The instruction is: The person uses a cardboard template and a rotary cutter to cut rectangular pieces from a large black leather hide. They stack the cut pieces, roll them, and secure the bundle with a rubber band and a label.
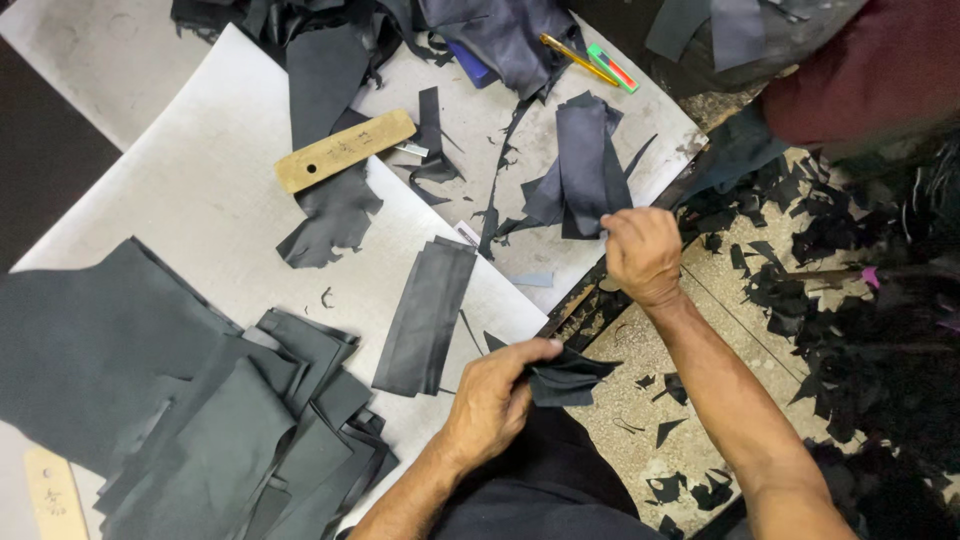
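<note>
Small bundle of black leather offcuts [565, 380] pinched in left hand [495, 400], low beside the white board's edge [200, 180]. Dark folded leather strips [582, 165] gripped by right hand [642, 255], raised farther out. Just left of the left hand, a flat black strip stack [425, 315]; beyond both hands, a wooden block [345, 150]; right of them, scraps [830, 230] strewn on floor.

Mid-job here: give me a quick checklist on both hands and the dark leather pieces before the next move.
1. Left hand grips small folded dark pieces: ok.
2. Right hand pinches the dark strip bundle: ok.
3. Stacked strips lie flat on the grey board: ok.
4. Wooden block apart from both hands: ok.
5. Floor free of offcuts: not ok.
6. Blade position: cannot tell.
</note>
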